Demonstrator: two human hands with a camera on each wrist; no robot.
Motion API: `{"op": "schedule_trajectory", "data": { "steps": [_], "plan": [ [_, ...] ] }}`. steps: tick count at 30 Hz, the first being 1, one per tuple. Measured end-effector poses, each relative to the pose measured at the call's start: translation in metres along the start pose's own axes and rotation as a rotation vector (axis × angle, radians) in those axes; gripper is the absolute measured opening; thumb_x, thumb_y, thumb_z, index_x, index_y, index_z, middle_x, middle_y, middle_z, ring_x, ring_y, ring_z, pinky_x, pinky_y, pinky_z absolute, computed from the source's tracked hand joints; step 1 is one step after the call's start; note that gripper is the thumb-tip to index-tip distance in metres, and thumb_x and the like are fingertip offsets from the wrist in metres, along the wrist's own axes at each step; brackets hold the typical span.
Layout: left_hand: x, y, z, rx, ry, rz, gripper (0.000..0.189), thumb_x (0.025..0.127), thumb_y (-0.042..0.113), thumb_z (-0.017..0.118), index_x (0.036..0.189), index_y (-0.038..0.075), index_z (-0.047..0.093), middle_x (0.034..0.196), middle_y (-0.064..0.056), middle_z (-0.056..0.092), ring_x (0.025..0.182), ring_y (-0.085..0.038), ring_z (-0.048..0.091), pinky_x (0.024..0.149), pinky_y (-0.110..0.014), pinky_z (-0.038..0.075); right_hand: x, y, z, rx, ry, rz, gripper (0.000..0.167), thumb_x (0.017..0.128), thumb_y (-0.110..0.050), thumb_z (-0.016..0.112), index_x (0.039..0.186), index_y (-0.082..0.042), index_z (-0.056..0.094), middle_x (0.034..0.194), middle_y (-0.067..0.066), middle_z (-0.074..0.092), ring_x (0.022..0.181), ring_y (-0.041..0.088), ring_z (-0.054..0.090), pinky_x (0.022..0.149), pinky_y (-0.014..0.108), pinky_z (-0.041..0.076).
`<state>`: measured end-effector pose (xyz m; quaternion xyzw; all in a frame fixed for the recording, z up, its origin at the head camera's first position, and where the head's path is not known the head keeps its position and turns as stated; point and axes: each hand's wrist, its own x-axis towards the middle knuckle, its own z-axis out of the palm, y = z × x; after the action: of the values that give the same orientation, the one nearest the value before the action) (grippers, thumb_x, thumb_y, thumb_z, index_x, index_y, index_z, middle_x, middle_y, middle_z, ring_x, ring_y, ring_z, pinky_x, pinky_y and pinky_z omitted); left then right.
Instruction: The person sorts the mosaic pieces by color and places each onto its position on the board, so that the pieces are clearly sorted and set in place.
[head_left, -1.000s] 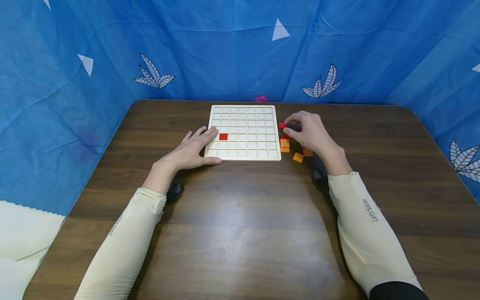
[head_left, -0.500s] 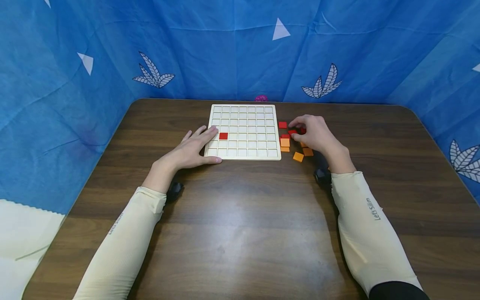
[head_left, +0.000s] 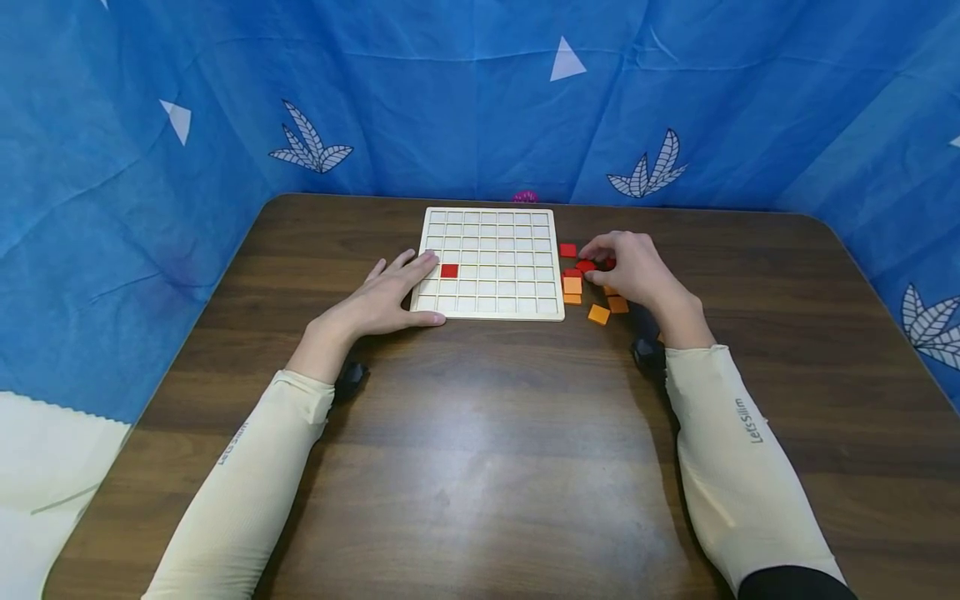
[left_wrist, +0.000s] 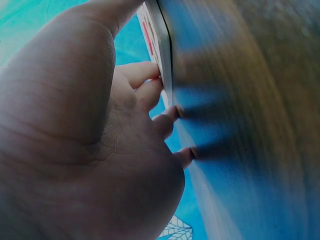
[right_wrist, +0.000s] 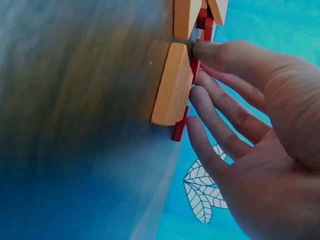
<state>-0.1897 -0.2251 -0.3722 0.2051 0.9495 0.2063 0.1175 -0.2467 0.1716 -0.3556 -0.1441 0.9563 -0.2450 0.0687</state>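
Blue patterned cloth [head_left: 480,108] hangs behind the dark wood-grain table [head_left: 480,433]. Small flat orange tiles [head_left: 572,286] sit just right of the board, between it and the right wrist; the right hand [head_left: 637,267] partly hides the cluster. Black wrist device [head_left: 648,353] under that wrist.

Right hand: thumb and fingertips bent either side of a small red tile [head_left: 586,266] in the cluster; can't tell if it's gripped. Left hand [head_left: 378,302]: spread, fingers on the left edge of the off-white gridded board [head_left: 495,258], thumb at its near-left corner.

Board lies flat near the table's far edge, roughly squared to it; foreshortened, long axis unclear. Square red tile [head_left: 449,271] sits in the second column from left, aligned to the grid. Tile by the right fingertips looks askew; long axis partly hidden.
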Motion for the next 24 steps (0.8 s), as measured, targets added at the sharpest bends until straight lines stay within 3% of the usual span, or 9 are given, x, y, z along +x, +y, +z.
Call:
{"op": "schedule_trajectory", "data": {
  "steps": [24],
  "plan": [
    [-0.0004,0.0016,-0.0003,-0.004,-0.005,-0.007,0.102,0.094,0.060,0.072,0.171,0.018,0.019,0.178,0.000,0.014,0.166,-0.027,0.003,0.132,-0.059,-0.001,-0.0021,-0.0036,0.0014,0.021,0.078,0.018,0.033,0.096,-0.006,0.075,0.129,-0.003,0.071,0.123,0.020,0.068,0.111,0.036,0.058,0.102,0.052,0.053]
  ]
}}
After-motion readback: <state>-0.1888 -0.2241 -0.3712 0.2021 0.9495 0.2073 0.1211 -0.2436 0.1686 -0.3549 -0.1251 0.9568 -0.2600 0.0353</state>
